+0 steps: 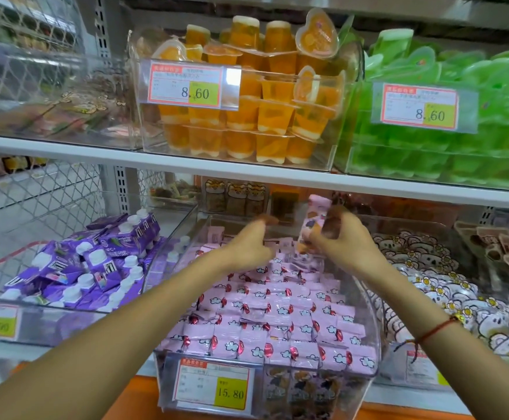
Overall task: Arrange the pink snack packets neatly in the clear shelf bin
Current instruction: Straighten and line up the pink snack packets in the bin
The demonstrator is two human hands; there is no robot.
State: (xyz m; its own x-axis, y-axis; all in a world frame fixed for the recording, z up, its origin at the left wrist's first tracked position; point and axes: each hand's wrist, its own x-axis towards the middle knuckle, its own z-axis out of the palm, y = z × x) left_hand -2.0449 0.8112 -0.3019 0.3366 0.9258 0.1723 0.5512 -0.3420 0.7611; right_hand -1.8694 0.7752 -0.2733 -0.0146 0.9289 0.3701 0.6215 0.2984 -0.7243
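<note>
The right hand is grasping one upright pink snack packet above the rear of the clear plastic shelf bin — the remaining pink packets are lying in rows inside it. The left hand is hovering over the bin's back, fingers blurred — whether it is holding anything cannot be told.

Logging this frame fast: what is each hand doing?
Left hand: fingers curled, apparently holding nothing.
Right hand: gripping an upright pink packet.
</note>
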